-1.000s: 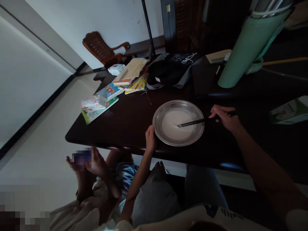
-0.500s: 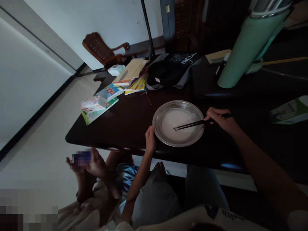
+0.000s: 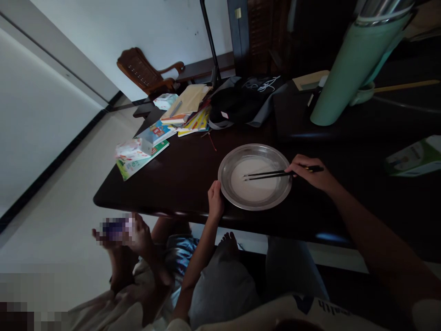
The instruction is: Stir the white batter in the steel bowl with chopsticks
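A round metal bowl (image 3: 224,189) with a wide rim stands near the front edge of the dark table (image 3: 161,177). Whitish liquid (image 3: 257,191) covers its bottom. My left hand (image 3: 216,200) grips the bowl's left rim, thumb up along the edge. In my right hand (image 3: 306,171) is a pair of black chopsticks (image 3: 267,175), held over the bowl's right rim. Their pale tips are slightly apart and reach into the liquid left of its middle; how deep they dip I cannot tell.
Books (image 3: 193,124), a tissue pack (image 3: 134,149) and a black bag (image 3: 237,103) lie at the back left. A tall green thermos (image 3: 347,73) stands back right, and a green-white carton (image 3: 415,158) lies right. Beside me a person's hands (image 3: 139,234) hold a blurred device.
My right hand has shifted a little left and up with the chopsticks. Their tips have moved left and farther back in the liquid and spread wider. My left hand stays on the rim.
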The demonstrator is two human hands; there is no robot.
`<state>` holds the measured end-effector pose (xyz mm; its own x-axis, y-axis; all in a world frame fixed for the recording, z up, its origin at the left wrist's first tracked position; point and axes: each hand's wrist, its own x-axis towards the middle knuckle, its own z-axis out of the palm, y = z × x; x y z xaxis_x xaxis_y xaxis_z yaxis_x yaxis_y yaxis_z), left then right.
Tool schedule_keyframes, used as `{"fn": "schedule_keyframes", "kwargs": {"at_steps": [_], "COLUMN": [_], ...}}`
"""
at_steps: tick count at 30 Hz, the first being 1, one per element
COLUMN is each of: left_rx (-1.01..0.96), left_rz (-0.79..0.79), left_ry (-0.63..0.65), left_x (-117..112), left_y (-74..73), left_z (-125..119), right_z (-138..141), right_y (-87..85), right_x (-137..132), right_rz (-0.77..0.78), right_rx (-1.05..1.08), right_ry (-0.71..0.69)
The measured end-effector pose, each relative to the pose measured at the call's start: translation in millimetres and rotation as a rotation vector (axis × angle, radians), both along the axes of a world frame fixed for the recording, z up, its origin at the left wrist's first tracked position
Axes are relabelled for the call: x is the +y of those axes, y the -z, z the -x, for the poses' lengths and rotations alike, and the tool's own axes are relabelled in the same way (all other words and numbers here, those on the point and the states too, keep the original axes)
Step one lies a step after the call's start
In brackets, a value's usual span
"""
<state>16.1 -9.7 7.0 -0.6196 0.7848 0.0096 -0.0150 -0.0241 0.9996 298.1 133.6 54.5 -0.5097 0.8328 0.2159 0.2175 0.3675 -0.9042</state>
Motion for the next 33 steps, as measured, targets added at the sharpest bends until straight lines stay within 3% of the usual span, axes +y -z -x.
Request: {"fn": "schedule_keyframes", "kwargs": {"at_steps": [5,11,17,23,29,33], "left_rx": [-0.016,-0.029,-0.018,-0.026,-0.014,-0.012], "left_rz": [0.002,-0.008,-0.02,0.006,-0.009,-0.009], "left_ry": [-0.002,0.005,0.01,0.002,0.007,0.005], "left_x": [0.7,0.3,0.3,-0.1,0.7,0.5], "left_y": [-2.9,-1.9,-0.3,-4.5,-2.9,-2.1], "left_z": [-1.3,-1.1,-0.6,-2.6,-2.1,-1.5], "right_z": [-5.3,-1.1,-6.3,-2.5,-8.3,-5.2], "right_y": [-1.1,-0.2,2.4,2.1,4.5,3.2], "right_x": [2.3,-1.4,4.5,0.7,6.5,3.2], "right_rz": [0.012,0.025,0.029,0.041,0.039,0.063], "right_rx": [0.077,0.008,0.113,0.031,0.136,0.085], "right_ry": [0.156,-0.028,0.15,0.003,0.173,0.031]}}
